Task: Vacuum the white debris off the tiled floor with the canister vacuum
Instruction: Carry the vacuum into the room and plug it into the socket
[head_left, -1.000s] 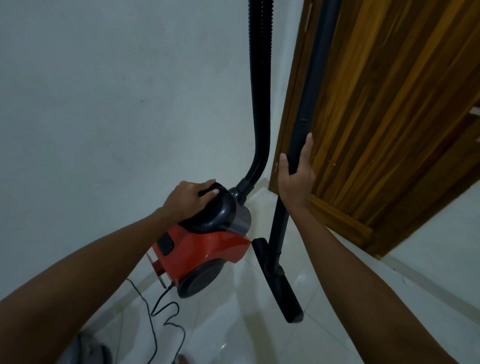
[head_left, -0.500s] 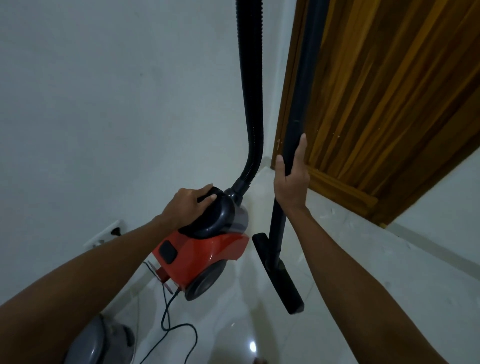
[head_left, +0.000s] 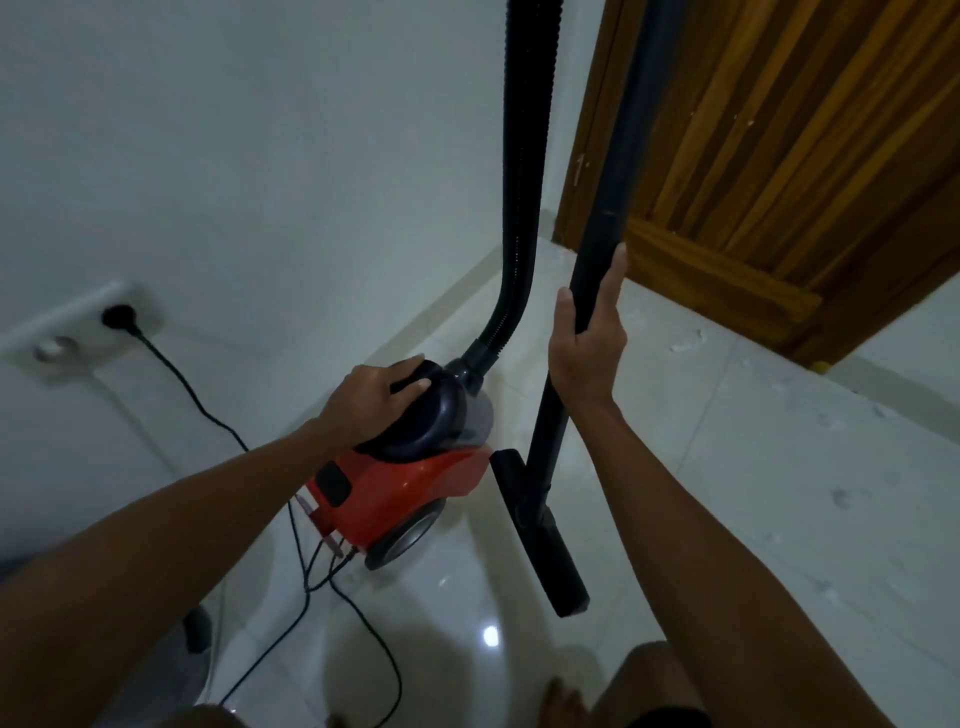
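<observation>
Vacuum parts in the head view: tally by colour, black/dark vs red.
Black or dark: 5 - hose, wand, floor nozzle, canister top, power cord
Red: 1 - canister body
Total: 6

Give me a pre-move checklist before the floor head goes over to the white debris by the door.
1. Power cord plugged into wall socket: ok.
2. Right hand grips the wand: ok.
3. Left hand holds the canister vacuum by its top handle: ok.
4. Hose joined to the canister: ok.
5. Floor head flat on the tiles: cannot tell.
6. White debris lies near the wooden door, not yet reached: ok.
</observation>
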